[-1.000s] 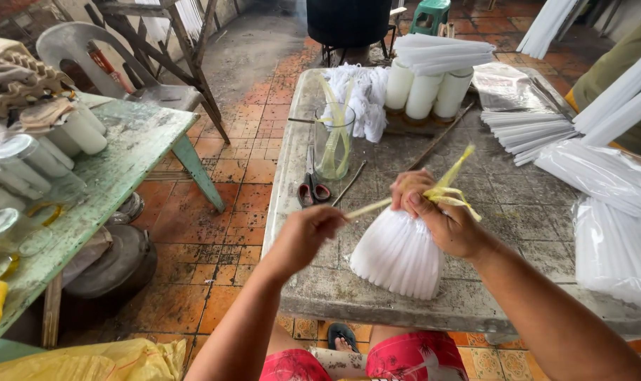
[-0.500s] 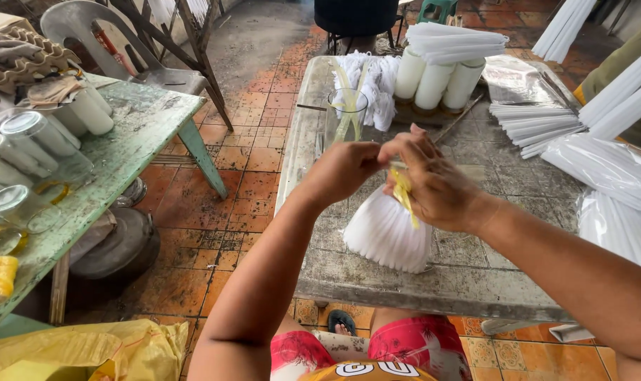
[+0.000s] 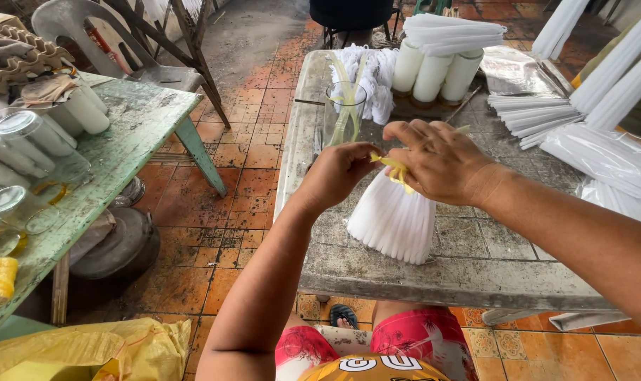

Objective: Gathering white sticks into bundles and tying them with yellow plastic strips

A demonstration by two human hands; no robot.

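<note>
A: Honestly, what could slip?
B: Both hands, left hand (image 3: 345, 173) and right hand (image 3: 440, 162), pinch the yellow tie (image 3: 398, 169) atop the candle bundle (image 3: 394, 222) mid-surface; slack could loosen candles.

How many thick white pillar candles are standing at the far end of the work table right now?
3. The pillar candles stand in a row under a flat stack of thin white candles: left, middle, right. More may be hidden behind them.
</note>
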